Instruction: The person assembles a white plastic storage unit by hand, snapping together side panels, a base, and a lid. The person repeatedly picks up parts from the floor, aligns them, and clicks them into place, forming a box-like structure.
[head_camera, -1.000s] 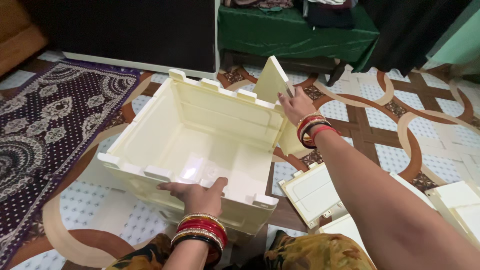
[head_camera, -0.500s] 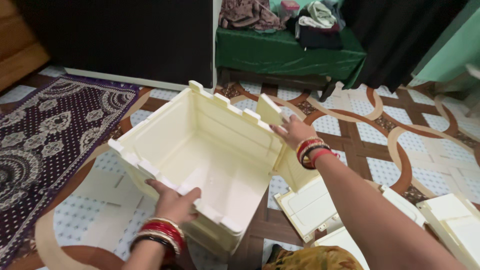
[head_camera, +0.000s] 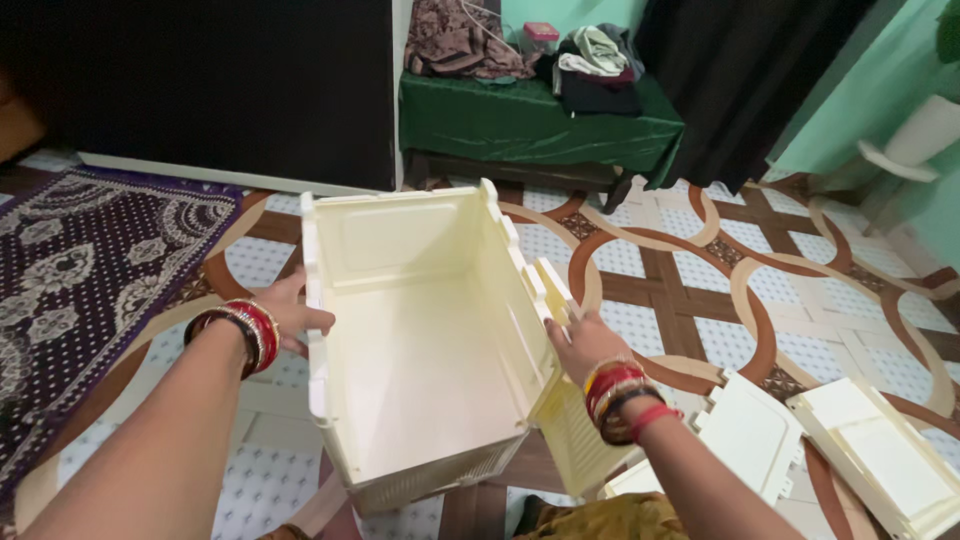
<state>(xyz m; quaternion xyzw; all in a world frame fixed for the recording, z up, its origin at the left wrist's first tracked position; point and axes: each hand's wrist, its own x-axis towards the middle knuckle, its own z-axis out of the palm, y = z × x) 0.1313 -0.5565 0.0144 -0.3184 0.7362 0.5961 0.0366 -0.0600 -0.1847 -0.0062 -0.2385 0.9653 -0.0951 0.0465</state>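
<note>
Turned since earlier, cream plastic box (head_camera: 420, 340) sits between hands: left hand (head_camera: 285, 318) open-flat on wall, right hand (head_camera: 580, 342) gripping loose panel (head_camera: 565, 400). Align tabs squarely.

The cream plastic box (head_camera: 420, 330) now lies turned lengthwise, open end near. The left hand (head_camera: 285, 318) shifts from the near rim to the left wall; the right hand (head_camera: 580, 345) drops nearer.
</note>
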